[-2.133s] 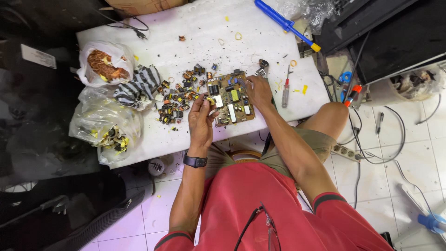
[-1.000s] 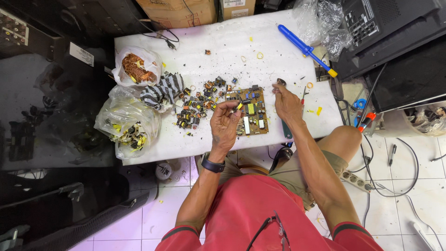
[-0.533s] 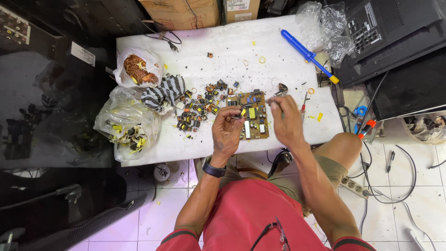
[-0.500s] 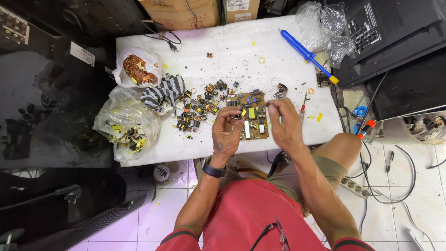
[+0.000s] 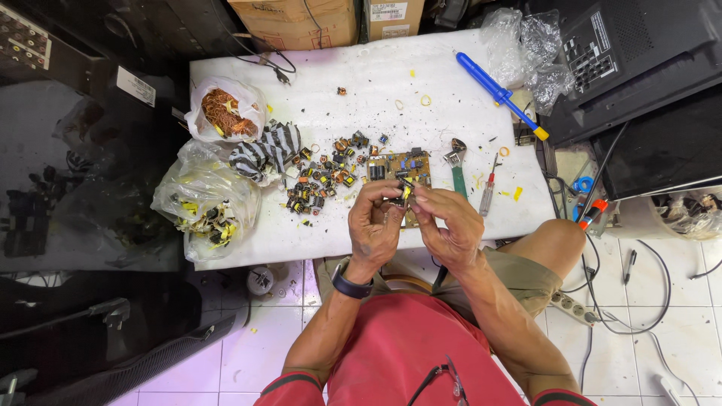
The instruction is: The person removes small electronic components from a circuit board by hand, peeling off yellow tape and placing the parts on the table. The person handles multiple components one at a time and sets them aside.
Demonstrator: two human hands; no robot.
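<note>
Head view: both hands' fingers (image 5: 391, 197) pinch a small component (image 5: 404, 193) together.

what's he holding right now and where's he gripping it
A small black and yellow part, pinched between the fingertips of the left hand and right hand, just above the circuit board. The exact grip spot is hidden.

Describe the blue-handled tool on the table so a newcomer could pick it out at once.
Start at the white table and look to its far right corner, beside the crumpled clear plastic. The blue tool lies diagonally there, long and thick, with a yellow tip, far larger than the small red screwdriver nearer the person.
</note>
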